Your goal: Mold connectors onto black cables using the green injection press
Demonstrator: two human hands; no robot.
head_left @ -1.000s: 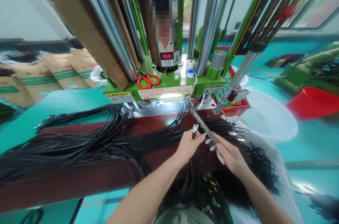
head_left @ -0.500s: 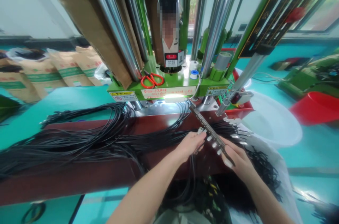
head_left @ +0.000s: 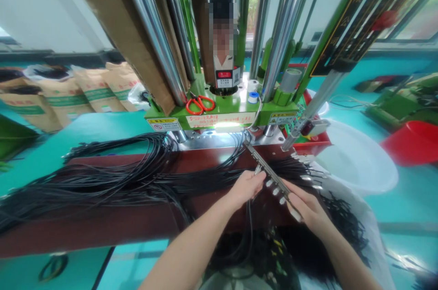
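A long narrow metal bar (head_left: 270,172) slants over the front of the brown bench, its far end close to the press. My right hand (head_left: 306,203) is closed around its near end. Several silvery connectors (head_left: 275,191) stick out along the bar's left side. Beside the bar, my left hand (head_left: 249,186) pinches black cables by their connector ends (head_left: 258,169); the fingertips are partly hidden. Cable lengths (head_left: 249,221) hang below that hand toward my lap.
A green press (head_left: 219,114) with steel columns stands ahead, red-handled scissors (head_left: 200,104) on its ledge. Black cable bundles (head_left: 112,180) cover the brown bench (head_left: 143,230) leftward. More cables (head_left: 342,217) fill a white sack at right, near a white basin (head_left: 359,157) and red bucket (head_left: 410,144).
The whole view has shifted slightly to the right and sharpened. Both hands keep their grips, and the bar stays at nearly the same slant between them.
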